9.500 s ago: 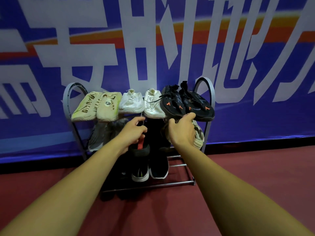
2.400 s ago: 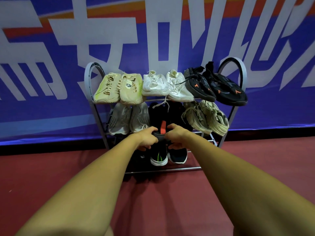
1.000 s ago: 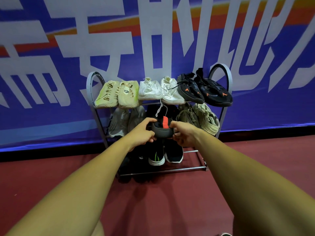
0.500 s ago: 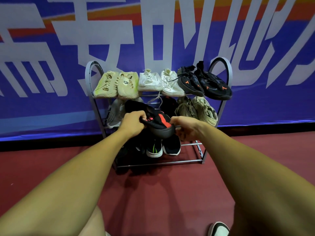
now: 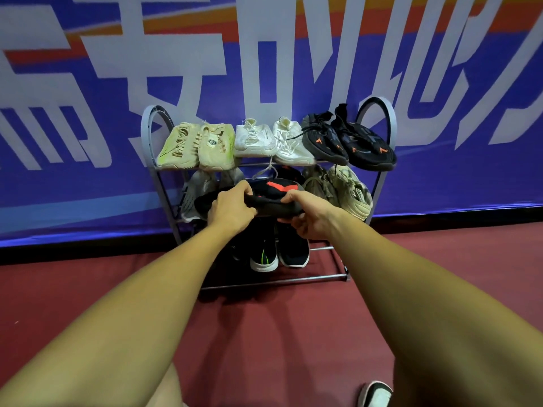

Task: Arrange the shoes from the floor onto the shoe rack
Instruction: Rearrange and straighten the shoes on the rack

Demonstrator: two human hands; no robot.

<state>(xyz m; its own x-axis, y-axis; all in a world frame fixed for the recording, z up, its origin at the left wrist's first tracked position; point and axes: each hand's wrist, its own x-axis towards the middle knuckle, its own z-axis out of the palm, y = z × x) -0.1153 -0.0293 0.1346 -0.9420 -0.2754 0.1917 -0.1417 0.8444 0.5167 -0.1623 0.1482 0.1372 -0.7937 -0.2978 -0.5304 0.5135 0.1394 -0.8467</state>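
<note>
**Surface and room.** The floor (image 5: 264, 333) is dark red and matt. Behind it hangs a blue banner (image 5: 88, 177) with large white characters and an orange band near the top. A black strip (image 5: 440, 221) runs along its foot. A grey metal shoe rack (image 5: 148, 124) with arched ends stands on the floor against the banner.

**Rack contents.**
- Top shelf, left to right: a yellowish-beige pair (image 5: 199, 145), a white pair (image 5: 273, 141) and a black pair with orange marks (image 5: 349, 142). All have their toes pointing outward.
- Middle shelf: a grey pair (image 5: 197, 192) at the left and a tan pair (image 5: 346, 189) at the right.
- Bottom level: a black shoe with a green streak (image 5: 264, 254) sits beside a dark shoe with a white sole (image 5: 293, 251).

A white lace (image 5: 264, 171) dangles from the top shelf.

**Item handled.** A black shoe (image 5: 273, 195) with a red-orange patch on its upper and a dark sole edge is turned sideways. It sits at the front of the middle shelf, in the gap between the grey and tan pairs. Whether it bears on the shelf cannot be told.

**Hands.** The left hand (image 5: 232, 207) grasps the shoe from above, fingers curled over its left part. The right hand (image 5: 311, 215) grasps its right end, thumb on top and fingers beneath. Both forearms reach forward over the floor.

**Other.** A dark shoe with a pale toe (image 5: 376, 393) shows at the lower edge, partly cut off.
</note>
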